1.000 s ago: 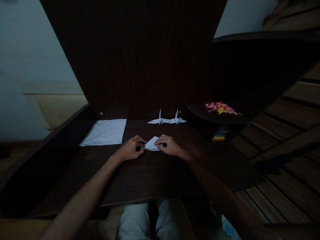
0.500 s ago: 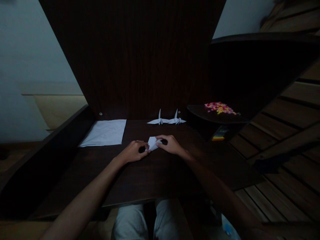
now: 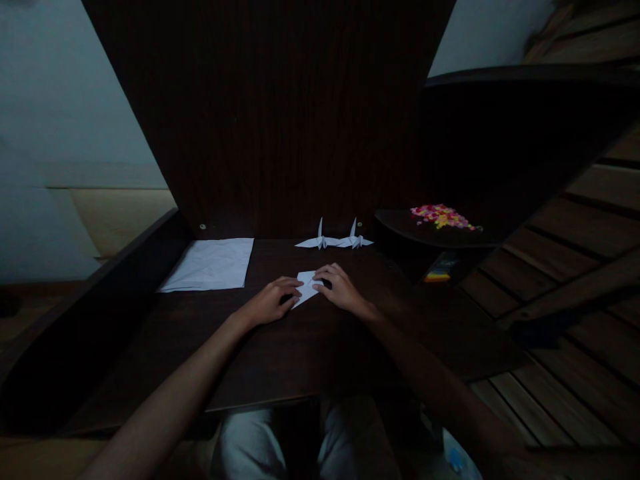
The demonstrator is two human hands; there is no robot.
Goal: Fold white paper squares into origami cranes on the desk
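Observation:
A small folded sheet of white paper (image 3: 306,287) lies on the dark desk, between my two hands. My left hand (image 3: 273,300) is at its left edge, thumb and fingers closed on the paper. My right hand (image 3: 340,288) holds the right side, its curved fingertips resting over the upper edge and the thumb below. Fingers cover part of the folds on both sides. Just beyond, two white paper cranes (image 3: 334,241) stand side by side near the back panel, wings touching or overlapping.
A stack of white paper sheets (image 3: 213,265) lies at the desk's back left, beside a raised side panel (image 3: 95,300). At the right, a low corner shelf (image 3: 395,221) carries a heap of small pink and yellow pieces (image 3: 443,216). A rainbow-coloured item (image 3: 437,273) is below it.
My fingers have shifted on the folded paper; the right fingers have spread and moved slightly up. More of the paper's lower point shows. My legs have moved apart under the desk.

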